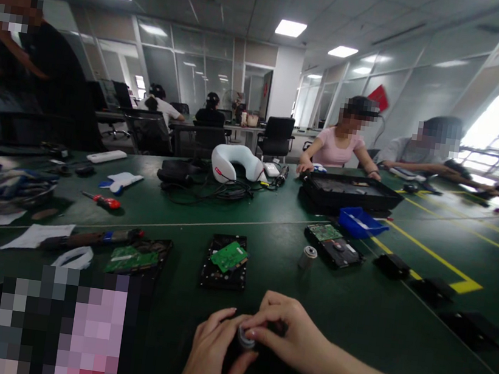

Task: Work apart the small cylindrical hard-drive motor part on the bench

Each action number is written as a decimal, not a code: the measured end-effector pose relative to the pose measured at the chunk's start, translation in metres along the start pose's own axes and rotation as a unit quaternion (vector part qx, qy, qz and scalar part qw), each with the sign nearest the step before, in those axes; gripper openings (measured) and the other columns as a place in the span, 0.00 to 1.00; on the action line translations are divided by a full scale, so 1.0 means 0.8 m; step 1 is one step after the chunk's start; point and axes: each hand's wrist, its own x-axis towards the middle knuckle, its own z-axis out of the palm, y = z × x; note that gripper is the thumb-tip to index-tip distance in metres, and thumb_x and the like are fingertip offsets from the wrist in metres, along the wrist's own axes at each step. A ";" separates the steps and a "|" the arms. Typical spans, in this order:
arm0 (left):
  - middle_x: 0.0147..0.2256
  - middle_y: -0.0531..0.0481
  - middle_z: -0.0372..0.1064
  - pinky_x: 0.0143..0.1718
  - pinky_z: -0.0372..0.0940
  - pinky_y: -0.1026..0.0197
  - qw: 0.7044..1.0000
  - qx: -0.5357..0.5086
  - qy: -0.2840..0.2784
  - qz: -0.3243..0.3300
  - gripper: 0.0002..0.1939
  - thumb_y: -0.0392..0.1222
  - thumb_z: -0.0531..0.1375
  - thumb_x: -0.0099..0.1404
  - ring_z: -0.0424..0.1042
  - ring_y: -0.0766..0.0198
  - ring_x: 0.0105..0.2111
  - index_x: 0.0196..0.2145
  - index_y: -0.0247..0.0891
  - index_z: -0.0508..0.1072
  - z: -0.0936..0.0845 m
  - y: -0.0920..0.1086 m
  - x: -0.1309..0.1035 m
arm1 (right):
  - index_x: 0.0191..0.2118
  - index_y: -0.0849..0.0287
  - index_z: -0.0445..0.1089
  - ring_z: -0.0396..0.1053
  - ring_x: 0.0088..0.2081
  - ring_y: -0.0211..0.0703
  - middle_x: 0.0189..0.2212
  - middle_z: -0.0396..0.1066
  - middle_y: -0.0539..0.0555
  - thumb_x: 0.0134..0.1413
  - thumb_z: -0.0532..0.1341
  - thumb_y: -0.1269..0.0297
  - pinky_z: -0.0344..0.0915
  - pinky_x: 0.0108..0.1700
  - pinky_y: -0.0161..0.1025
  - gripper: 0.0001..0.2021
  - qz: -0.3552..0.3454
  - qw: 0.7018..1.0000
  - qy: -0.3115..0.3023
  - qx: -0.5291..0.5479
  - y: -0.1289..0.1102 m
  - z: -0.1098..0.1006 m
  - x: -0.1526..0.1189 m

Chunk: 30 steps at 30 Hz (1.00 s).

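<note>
A small round grey metal part (246, 339) is between my two hands at the front of the green table. My left hand (215, 349) curls around it from the left, thumb and fingers on its sides. From the right, the fingertips of my right hand (292, 334) pinch its top. Its lower side is hidden. Just beyond my hands lies a hard drive (208, 270) with a loose green circuit board (230, 257) on it. A small metal cylinder (308, 257) stands upright farther right, near another hard drive (340, 248) with its board side up.
To the left are a red screwdriver (107, 201), a power screwdriver (90, 240), another hard drive (161, 258) and a white tape roll (75, 257). A blue bin (361, 222), black tray (352, 194) and several black blocks (392, 265) lie right. Coworkers sit across the table.
</note>
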 end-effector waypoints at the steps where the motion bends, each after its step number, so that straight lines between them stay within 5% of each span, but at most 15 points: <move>1: 0.48 0.45 0.72 0.46 0.69 0.49 1.000 -0.001 -0.002 0.000 0.18 0.35 0.61 0.59 0.70 0.52 0.49 0.48 0.42 0.72 0.000 0.000 0.000 | 0.39 0.54 0.77 0.65 0.31 0.35 0.28 0.68 0.51 0.57 0.61 0.60 0.59 0.33 0.33 0.09 -0.003 1.000 -0.001 -0.005 0.000 0.000 0.000; 12: 0.49 0.47 0.71 0.49 0.67 0.47 0.999 -0.030 -0.021 -0.018 0.19 0.35 0.59 0.62 0.67 0.52 0.52 0.51 0.44 0.70 0.000 0.001 0.001 | 0.27 0.60 0.74 0.62 0.24 0.33 0.23 0.69 0.49 0.52 0.64 0.56 0.55 0.26 0.31 0.12 0.057 0.996 0.034 -0.052 -0.001 0.011 -0.001; 22: 0.48 0.45 0.72 0.49 0.67 0.47 1.000 -0.017 -0.022 -0.005 0.19 0.33 0.58 0.60 0.67 0.52 0.52 0.50 0.41 0.71 -0.003 0.002 0.002 | 0.34 0.53 0.77 0.66 0.28 0.38 0.26 0.72 0.51 0.57 0.59 0.59 0.54 0.33 0.38 0.09 -0.028 0.972 0.038 -0.229 -0.015 0.006 -0.011; 26: 0.49 0.44 0.71 0.49 0.67 0.46 1.000 -0.020 -0.020 -0.006 0.19 0.36 0.59 0.61 0.67 0.51 0.51 0.50 0.41 0.70 0.000 0.000 0.001 | 0.43 0.49 0.75 0.67 0.30 0.38 0.28 0.73 0.50 0.56 0.61 0.57 0.54 0.34 0.37 0.11 -0.049 0.976 0.053 -0.207 -0.018 -0.001 -0.009; 30: 0.49 0.45 0.71 0.49 0.66 0.45 0.999 -0.028 -0.022 -0.021 0.19 0.37 0.60 0.61 0.67 0.50 0.51 0.51 0.42 0.70 0.002 -0.001 0.000 | 0.37 0.51 0.77 0.65 0.28 0.35 0.26 0.71 0.49 0.56 0.61 0.60 0.55 0.34 0.35 0.07 -0.034 0.984 0.063 -0.161 -0.015 -0.002 -0.007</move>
